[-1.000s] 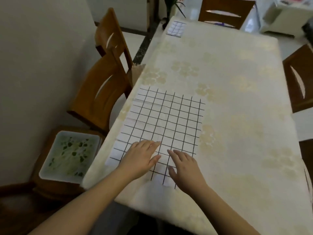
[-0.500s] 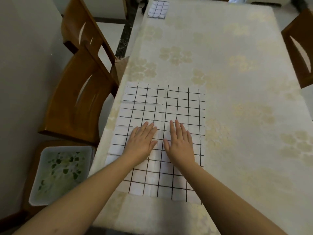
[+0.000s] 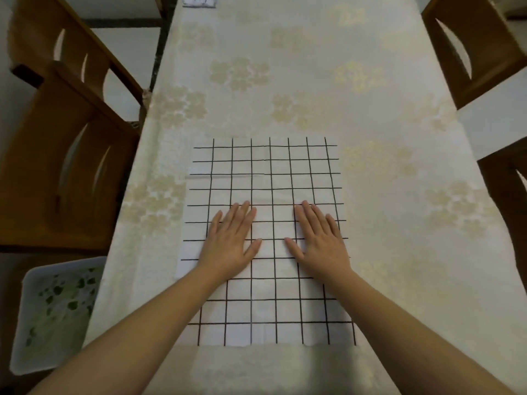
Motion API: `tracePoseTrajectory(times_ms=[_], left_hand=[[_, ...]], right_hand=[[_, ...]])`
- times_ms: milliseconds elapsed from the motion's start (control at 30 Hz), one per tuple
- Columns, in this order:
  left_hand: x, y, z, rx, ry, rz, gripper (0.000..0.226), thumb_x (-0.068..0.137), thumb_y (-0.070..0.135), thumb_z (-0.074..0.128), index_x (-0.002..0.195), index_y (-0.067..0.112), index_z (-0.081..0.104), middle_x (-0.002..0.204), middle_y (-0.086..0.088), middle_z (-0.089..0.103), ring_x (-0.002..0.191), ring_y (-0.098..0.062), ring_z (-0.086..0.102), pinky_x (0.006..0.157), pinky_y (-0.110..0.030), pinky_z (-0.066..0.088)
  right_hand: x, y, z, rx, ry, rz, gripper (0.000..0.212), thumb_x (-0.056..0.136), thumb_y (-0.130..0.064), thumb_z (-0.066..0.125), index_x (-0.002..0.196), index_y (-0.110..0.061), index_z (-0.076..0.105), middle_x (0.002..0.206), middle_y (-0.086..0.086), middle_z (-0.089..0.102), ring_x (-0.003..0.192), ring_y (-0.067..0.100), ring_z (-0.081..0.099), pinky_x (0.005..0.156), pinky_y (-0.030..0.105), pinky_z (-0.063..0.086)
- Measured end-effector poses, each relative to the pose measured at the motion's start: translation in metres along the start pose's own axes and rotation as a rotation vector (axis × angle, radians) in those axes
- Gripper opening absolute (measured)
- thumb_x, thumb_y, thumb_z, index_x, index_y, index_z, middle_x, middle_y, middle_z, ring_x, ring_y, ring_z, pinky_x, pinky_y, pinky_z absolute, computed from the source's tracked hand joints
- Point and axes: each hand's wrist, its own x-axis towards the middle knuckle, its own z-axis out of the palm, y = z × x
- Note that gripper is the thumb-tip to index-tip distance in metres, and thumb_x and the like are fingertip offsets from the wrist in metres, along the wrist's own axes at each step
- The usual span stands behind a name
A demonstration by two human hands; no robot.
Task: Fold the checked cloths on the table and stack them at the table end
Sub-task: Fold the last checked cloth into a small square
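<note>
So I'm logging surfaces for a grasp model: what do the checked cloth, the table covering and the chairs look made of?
Checked cloth: thin white woven fabric, matte, going by its fold creases and how flat it lies.
Table covering: cream textile with a faintly shiny flower pattern, possibly damask or coated; I cannot tell which.
Chairs: brown wood, smooth and lightly glossy, likely varnished.

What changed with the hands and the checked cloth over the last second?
The left hand and right hand, side by side half a second ago, have slid apart across the checked cloth, left hand leftward, right hand rightward, smoothing it. Both stay flat, gripping nothing. The cloth stays spread unfolded, and the folded cloth stays at the table's far end.
</note>
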Motion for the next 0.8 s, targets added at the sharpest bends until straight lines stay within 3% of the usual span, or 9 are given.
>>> tracePoseTrajectory(times_ms=[333,500,567,700,800], left_hand=[[0.019,0.083,0.007,0.027,-0.1,0.057,0.071,0.095,0.063,0.003,0.152,0.028,-0.02,0.158,0.009,-0.029,0.145,-0.008,-0.027,0.118,-0.047,-0.016],[0.019,0.082,0.003,-0.059,-0.119,0.024,0.075,0.086,0.067,-0.016,0.151,0.03,-0.021,0.157,0.013,-0.029,0.144,-0.004,-0.026,0.119,-0.043,-0.014],[0.017,0.073,0.004,-0.069,-0.056,-0.008,0.07,0.093,0.063,-0.005,0.153,0.03,-0.012,0.161,0.012,-0.017,0.148,-0.005,-0.016,0.12,-0.042,-0.01],[0.007,0.052,0.005,-0.067,0.173,-0.04,0.055,0.098,0.041,0.031,0.148,0.017,0.037,0.154,-0.001,0.038,0.142,-0.016,0.032,0.116,-0.046,0.016],[0.001,0.046,0.011,-0.06,0.187,-0.012,0.05,0.097,0.036,0.035,0.142,0.017,0.045,0.146,-0.003,0.05,0.136,-0.016,0.039,0.112,-0.042,0.023]], right_hand=[[-0.045,0.096,-0.022,-0.057,-0.053,0.06,0.077,0.094,-0.07,0.017,0.155,-0.031,-0.007,0.162,-0.012,-0.015,0.147,0.006,-0.019,0.121,0.035,-0.007],[-0.041,0.113,-0.027,-0.038,-0.059,-0.029,0.074,0.094,-0.068,0.017,0.156,-0.029,0.002,0.162,-0.009,-0.005,0.15,0.012,-0.004,0.12,0.039,-0.004],[-0.039,0.121,-0.029,-0.049,-0.013,-0.038,0.072,0.096,-0.064,0.019,0.155,-0.023,0.021,0.162,-0.002,0.016,0.149,0.018,0.013,0.119,0.041,0.004],[-0.039,0.14,-0.035,-0.054,0.147,-0.04,0.057,0.094,-0.048,0.038,0.141,-0.016,0.047,0.146,0.005,0.048,0.137,0.024,0.037,0.115,0.043,0.019],[-0.041,0.152,-0.031,-0.017,0.228,-0.055,0.047,0.095,-0.04,0.042,0.132,-0.016,0.057,0.134,0.004,0.058,0.126,0.025,0.05,0.112,0.044,0.025]])
